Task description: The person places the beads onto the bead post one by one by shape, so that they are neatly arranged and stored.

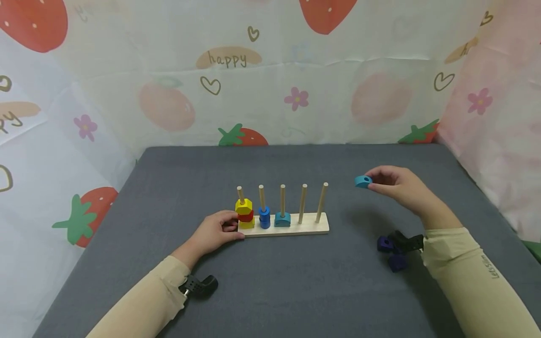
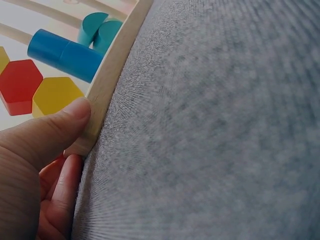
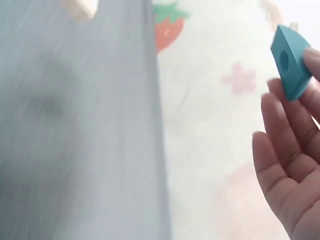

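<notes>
My left hand (image 1: pixel 217 228) grips the left end of a wooden peg board (image 1: pixel 306 228), its thumb (image 2: pixel 62 122) against the board's edge. Hexagonal blocks are stacked on the leftmost peg: yellow (image 1: pixel 243 206), red (image 1: pixel 246 216) and yellow again at the bottom. Blue cylinders (image 1: pixel 264 218) sit on the second peg, and a teal half-round block (image 1: pixel 282 219) on the third. The two right pegs are bare. Up in the air, right of the board, my right hand (image 1: pixel 397 184) pinches another teal half-round block (image 3: pixel 291 64) with a hole through its flat side.
Several dark purple blocks (image 1: pixel 397 263) lie on the grey cloth-covered table (image 1: pixel 296 291) below my right wrist, partly hidden by the black wrist camera (image 1: pixel 405 241). A printed curtain (image 1: pixel 317 61) stands behind the table's far edge and along both sides.
</notes>
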A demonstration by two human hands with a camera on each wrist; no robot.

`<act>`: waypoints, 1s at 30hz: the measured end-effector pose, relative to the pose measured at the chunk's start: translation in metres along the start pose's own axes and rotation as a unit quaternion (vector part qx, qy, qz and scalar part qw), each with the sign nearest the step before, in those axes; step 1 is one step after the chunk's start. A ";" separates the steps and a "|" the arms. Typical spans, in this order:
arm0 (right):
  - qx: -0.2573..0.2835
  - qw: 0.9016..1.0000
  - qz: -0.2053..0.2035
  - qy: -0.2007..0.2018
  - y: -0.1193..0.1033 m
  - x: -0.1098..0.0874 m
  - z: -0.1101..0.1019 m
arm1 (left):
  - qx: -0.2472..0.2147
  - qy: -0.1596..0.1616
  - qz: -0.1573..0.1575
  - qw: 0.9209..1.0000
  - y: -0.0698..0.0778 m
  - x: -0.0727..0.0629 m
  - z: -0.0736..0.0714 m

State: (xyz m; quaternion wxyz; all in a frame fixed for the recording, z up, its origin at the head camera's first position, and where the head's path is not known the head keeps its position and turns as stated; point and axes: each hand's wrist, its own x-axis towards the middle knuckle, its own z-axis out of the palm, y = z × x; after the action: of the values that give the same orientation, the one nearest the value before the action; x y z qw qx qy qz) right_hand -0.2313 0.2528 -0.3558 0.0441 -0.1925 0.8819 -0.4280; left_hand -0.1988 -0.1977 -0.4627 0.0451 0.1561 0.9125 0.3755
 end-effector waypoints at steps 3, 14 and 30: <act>0.014 1.000 -0.017 0.017 -0.017 0.008 0.006 | 0.002 0.000 0.002 1.000 0.000 0.000 0.000; 0.071 0.995 -0.053 0.039 -0.077 0.030 0.035 | -0.007 0.000 0.001 1.000 -0.001 0.001 0.001; 0.049 0.997 -0.057 0.005 -0.122 0.050 0.083 | -0.001 -0.002 0.000 1.000 0.002 0.000 0.000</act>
State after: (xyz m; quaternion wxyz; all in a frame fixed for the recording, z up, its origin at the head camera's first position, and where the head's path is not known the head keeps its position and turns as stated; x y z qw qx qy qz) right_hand -0.2201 0.1047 -0.3091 0.0247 -0.2375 0.8476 -0.4739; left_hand -0.1988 -0.1965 -0.4616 0.0469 0.1569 0.9121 0.3758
